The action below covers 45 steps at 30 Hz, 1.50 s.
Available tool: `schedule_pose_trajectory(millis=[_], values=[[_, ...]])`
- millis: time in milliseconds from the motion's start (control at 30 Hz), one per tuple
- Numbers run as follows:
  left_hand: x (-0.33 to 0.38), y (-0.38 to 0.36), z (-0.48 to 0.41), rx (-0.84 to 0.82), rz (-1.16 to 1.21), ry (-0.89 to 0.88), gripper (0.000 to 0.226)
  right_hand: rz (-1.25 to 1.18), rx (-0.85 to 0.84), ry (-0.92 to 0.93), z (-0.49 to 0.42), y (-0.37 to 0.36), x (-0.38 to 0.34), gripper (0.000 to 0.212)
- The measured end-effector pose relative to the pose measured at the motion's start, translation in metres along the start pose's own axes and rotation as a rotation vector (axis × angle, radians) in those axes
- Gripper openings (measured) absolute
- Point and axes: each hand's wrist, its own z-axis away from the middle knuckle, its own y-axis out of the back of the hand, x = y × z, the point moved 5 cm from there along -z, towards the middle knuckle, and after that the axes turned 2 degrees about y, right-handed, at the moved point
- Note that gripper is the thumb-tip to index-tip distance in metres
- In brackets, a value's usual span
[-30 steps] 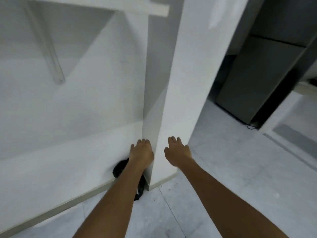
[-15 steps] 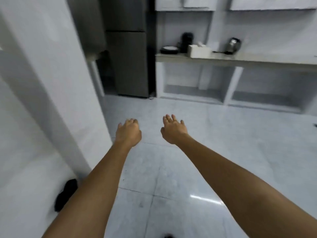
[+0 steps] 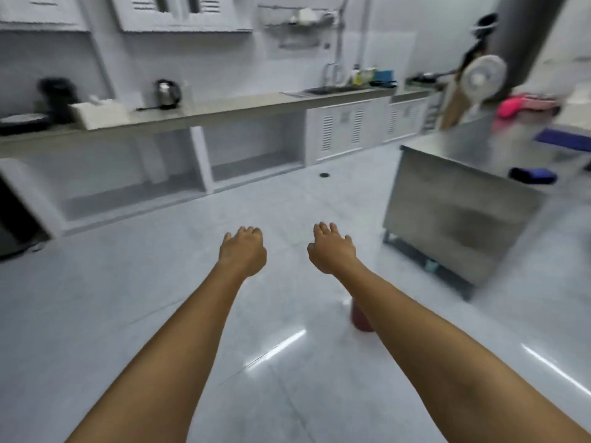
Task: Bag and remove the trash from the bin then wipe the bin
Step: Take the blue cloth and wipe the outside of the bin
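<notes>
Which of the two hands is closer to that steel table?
The right hand. The steel table stands on its side of the floor, to the right; the left hand hangs farther left, empty like the other.

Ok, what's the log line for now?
left hand: grip open, empty | right hand: grip open, empty | below: glossy white tiled floor | dark red object: behind right forearm

Both arms stretched fwd, side by side, apart. Left hand (image 3: 243, 252) & right hand (image 3: 332, 250) palms down, fingers loosely curled, holding nothing, not touching each other.
</notes>
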Motion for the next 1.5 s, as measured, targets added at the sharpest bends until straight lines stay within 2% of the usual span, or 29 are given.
schedule_pose_trajectory(millis=[100, 267, 400, 567, 900, 1133, 1333, 1500], values=[[0.121, 0.002, -0.043, 0.020, 0.061, -0.148, 0.032, 0.020, 0.075, -0.143, 0.005, 0.035, 0.119, 0.057], [0.309, -0.001, -0.092, 0.049, 0.092, -0.354, 0.033, 0.027, 0.110, -0.338, 0.019, 0.086, 0.299, 0.058], [0.429, -0.005, -0.123, 0.053, 0.075, -0.474, 0.034, 0.021, 0.144, -0.443, 0.026, 0.121, 0.413, 0.059], [0.546, -0.014, -0.175, 0.039, 0.020, -0.583, 0.039, 0.023, 0.147, -0.528, 0.012, 0.145, 0.526, 0.058], [0.725, -0.021, -0.352, -0.028, 0.033, -0.674, 0.048, 0.044, 0.154, -0.615, -0.096, 0.189, 0.715, 0.057], [0.825, -0.038, -0.444, -0.025, -0.019, -0.722, 0.038, 0.010, 0.159, -0.659, -0.177, 0.214, 0.828, 0.057], [0.895, -0.080, -0.515, -0.052, -0.031, -0.674, 0.037, -0.064, 0.167, -0.631, -0.252, 0.209, 0.927, 0.051], [0.964, -0.128, -0.587, -0.072, 0.089, -0.550, 0.037, -0.102, 0.139, -0.578, -0.331, 0.194, 1.034, 0.044]])
